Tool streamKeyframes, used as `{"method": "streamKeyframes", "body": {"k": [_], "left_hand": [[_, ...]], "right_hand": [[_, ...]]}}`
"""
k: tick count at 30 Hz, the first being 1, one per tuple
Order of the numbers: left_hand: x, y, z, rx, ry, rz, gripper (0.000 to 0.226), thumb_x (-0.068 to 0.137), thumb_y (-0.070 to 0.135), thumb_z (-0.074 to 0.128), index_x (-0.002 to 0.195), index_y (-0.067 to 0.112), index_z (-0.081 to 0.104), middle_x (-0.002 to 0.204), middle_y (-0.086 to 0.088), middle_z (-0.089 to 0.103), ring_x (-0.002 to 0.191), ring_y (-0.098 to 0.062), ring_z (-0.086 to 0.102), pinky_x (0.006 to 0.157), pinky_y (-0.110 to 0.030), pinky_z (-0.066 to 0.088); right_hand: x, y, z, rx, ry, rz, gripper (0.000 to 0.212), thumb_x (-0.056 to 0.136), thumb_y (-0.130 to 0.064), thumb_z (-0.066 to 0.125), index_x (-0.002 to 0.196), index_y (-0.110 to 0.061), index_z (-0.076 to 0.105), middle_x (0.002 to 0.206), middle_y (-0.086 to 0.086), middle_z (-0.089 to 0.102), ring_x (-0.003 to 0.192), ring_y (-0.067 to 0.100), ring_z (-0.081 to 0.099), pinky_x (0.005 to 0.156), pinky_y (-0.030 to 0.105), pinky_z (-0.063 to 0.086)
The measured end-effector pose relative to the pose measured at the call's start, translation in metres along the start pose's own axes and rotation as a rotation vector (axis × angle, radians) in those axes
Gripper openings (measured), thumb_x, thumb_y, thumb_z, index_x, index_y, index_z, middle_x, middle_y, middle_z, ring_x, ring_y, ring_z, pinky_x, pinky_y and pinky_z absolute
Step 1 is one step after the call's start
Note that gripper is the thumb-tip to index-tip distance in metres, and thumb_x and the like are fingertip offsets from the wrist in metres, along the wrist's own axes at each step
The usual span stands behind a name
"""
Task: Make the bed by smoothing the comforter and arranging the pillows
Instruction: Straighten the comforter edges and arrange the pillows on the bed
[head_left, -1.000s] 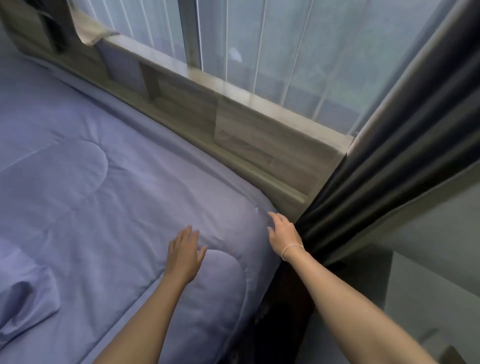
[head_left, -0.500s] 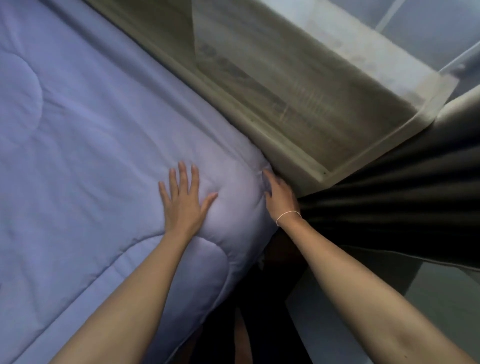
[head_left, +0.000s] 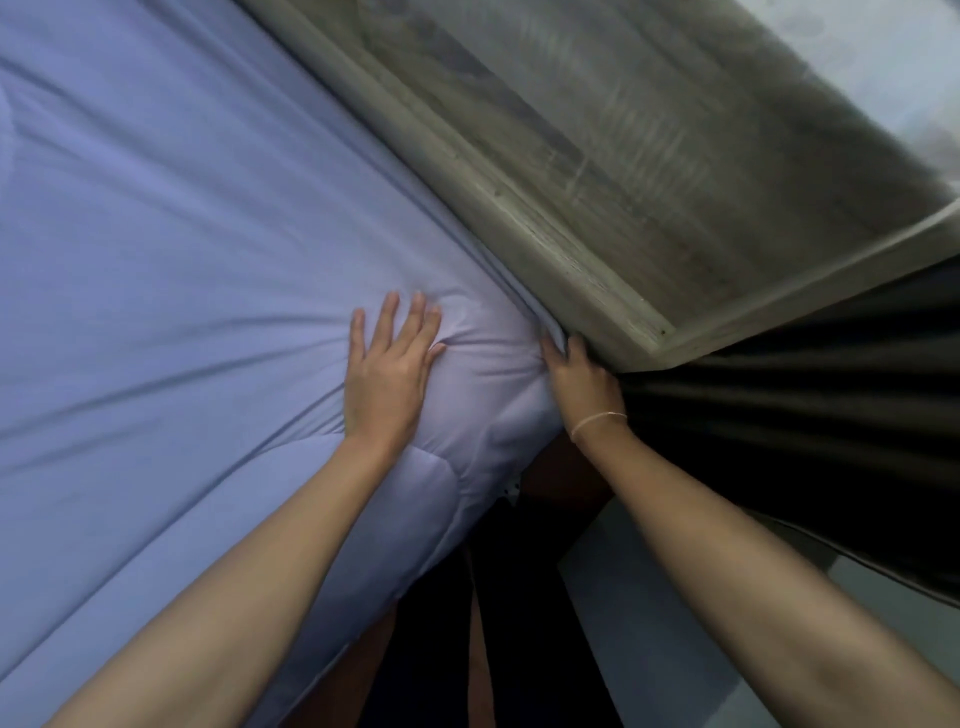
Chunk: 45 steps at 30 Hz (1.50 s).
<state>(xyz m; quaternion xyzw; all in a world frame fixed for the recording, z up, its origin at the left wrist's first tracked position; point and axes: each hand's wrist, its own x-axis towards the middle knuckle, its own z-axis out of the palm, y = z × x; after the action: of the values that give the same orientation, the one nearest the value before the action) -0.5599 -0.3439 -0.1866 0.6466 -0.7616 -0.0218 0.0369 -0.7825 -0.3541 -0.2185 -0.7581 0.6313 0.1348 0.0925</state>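
**Comforter corner pressed toward the bed frame**

Since the earlier frame, the right hand (head_left: 582, 376) has been pushed deeper beside the wooden bed frame (head_left: 587, 291), fingers curled on the comforter (head_left: 182, 260) edge. The left hand (head_left: 387, 374) is laid flat, fingers spread, just beside that corner. The soft, light, puffy comforter is best gripped at its edge.

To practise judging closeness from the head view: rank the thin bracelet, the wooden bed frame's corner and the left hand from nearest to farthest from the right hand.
1. Bracelet, on the right hand's own wrist.
2. Wooden bed frame's corner, just beyond its fingers.
3. Left hand, leftward, flat on the comforter.
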Motion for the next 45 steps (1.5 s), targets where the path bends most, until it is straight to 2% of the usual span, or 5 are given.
{"method": "streamKeyframes", "body": {"k": [7, 11, 24, 29, 45], "left_hand": [[0.024, -0.027, -0.016, -0.065, -0.090, 0.099, 0.060, 0.101, 0.045, 0.013, 0.141, 0.012, 0.043, 0.150, -0.015, 0.037, 0.139, -0.033, 0.033, 0.113, -0.051, 0.016], [0.025, -0.042, -0.012, 0.004, -0.132, -0.065, 0.059, 0.098, 0.046, 0.022, 0.149, 0.018, 0.023, 0.158, -0.015, 0.014, 0.146, -0.032, 0.011, 0.115, -0.055, 0.004], [0.025, -0.042, -0.025, -0.134, -0.140, -0.086, 0.060, 0.097, 0.046, 0.025, 0.150, 0.018, 0.021, 0.159, -0.014, 0.010, 0.147, -0.029, 0.010, 0.116, -0.052, 0.003], [-0.004, -0.073, -0.031, -0.097, 0.010, -0.418, 0.057, 0.099, 0.042, 0.024, 0.151, 0.018, 0.018, 0.158, -0.017, 0.009, 0.147, -0.033, 0.008, 0.115, -0.053, 0.001], [-0.064, -0.057, -0.018, -0.045, -0.152, -0.435, 0.067, 0.095, 0.052, 0.022, 0.151, 0.015, 0.016, 0.158, -0.014, 0.013, 0.146, -0.030, 0.013, 0.115, -0.053, 0.008]], "right_hand": [[-0.009, -0.044, -0.020, 0.268, 0.250, 0.038, 0.049, 0.096, -0.028, 0.042, 0.139, -0.006, 0.045, 0.131, 0.021, 0.053, 0.114, 0.038, 0.056, 0.092, 0.042, 0.048], [-0.008, -0.055, -0.015, 0.571, 0.007, -0.253, 0.069, 0.093, -0.057, 0.029, 0.152, -0.026, 0.012, 0.160, 0.016, 0.007, 0.149, 0.030, 0.006, 0.121, 0.045, 0.010], [-0.035, -0.016, 0.036, 0.739, -0.109, 0.247, 0.079, 0.093, -0.055, 0.041, 0.153, -0.012, 0.011, 0.160, 0.015, 0.008, 0.148, 0.031, 0.013, 0.120, 0.044, 0.017], [-0.025, -0.061, -0.011, 0.541, 0.229, -0.104, 0.067, 0.095, -0.048, 0.036, 0.151, -0.017, 0.019, 0.159, 0.015, 0.014, 0.148, 0.031, 0.009, 0.118, 0.052, 0.009], [-0.009, -0.064, -0.009, 0.440, 0.003, -0.171, 0.071, 0.091, -0.063, 0.019, 0.152, -0.031, 0.002, 0.162, 0.003, -0.001, 0.149, 0.025, -0.001, 0.118, 0.054, 0.002]]}}
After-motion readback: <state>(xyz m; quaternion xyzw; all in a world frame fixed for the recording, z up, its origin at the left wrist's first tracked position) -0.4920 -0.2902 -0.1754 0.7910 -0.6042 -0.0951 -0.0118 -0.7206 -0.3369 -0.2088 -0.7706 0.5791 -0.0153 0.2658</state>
